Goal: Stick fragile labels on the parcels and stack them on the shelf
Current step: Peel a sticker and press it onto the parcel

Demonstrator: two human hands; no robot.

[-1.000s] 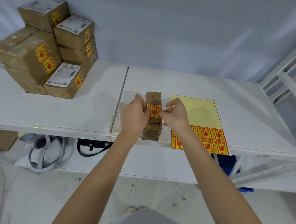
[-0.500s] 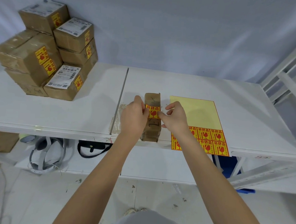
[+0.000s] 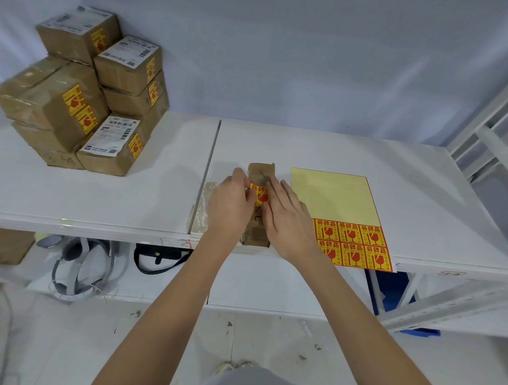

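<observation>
A small brown taped parcel [image 3: 260, 174] lies near the front edge of the white shelf [image 3: 96, 193]. On its top is a yellow and red fragile label [image 3: 259, 194]. My left hand [image 3: 231, 204] is at the label's left side, thumb and fingertips on its edge. My right hand [image 3: 287, 215] lies flat with straight fingers across the label's right side and the parcel top. To the right lies a yellow label sheet [image 3: 336, 198] with several fragile labels [image 3: 351, 244] left in its lower rows.
A stack of several brown parcels [image 3: 82, 96], most bearing fragile labels, fills the shelf's back left. White shelf uprights [image 3: 498, 113] stand at right. On the lower shelf lie a headset [image 3: 79, 270], a black strap [image 3: 155, 259] and a cardboard box [image 3: 2, 245].
My right hand went from pinching the label's right edge to lying flat over it with fingers stretched. The label has settled onto the parcel top. The left hand stays at the label's left edge.
</observation>
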